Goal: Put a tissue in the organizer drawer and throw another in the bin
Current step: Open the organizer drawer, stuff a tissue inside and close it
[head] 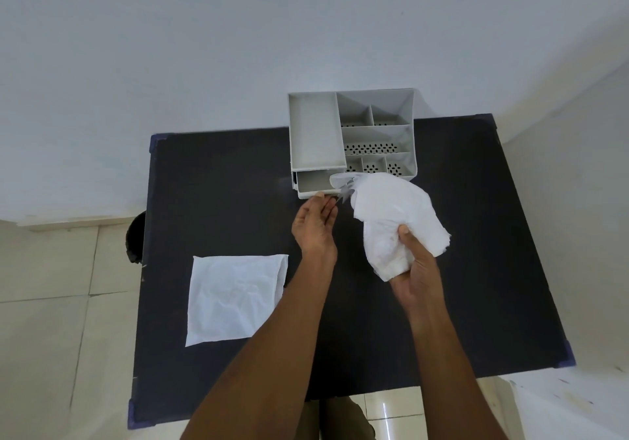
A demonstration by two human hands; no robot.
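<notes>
Now — right hand point(413, 262) grips tissue point(391, 215), long axis toward drawer point(315, 182) | left hand point(315, 225) open — fingertips at drawer front

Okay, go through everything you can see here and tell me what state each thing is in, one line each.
Organizer drawer: pulled open, nothing on its visible floor.
Organizer: upright, compartments look empty.
Crumpled tissue: held in right hand, tip over drawer.
Left hand: fingers at drawer front.
Flat tissue: lying on table.
Bin: mostly hidden beside table.
</notes>
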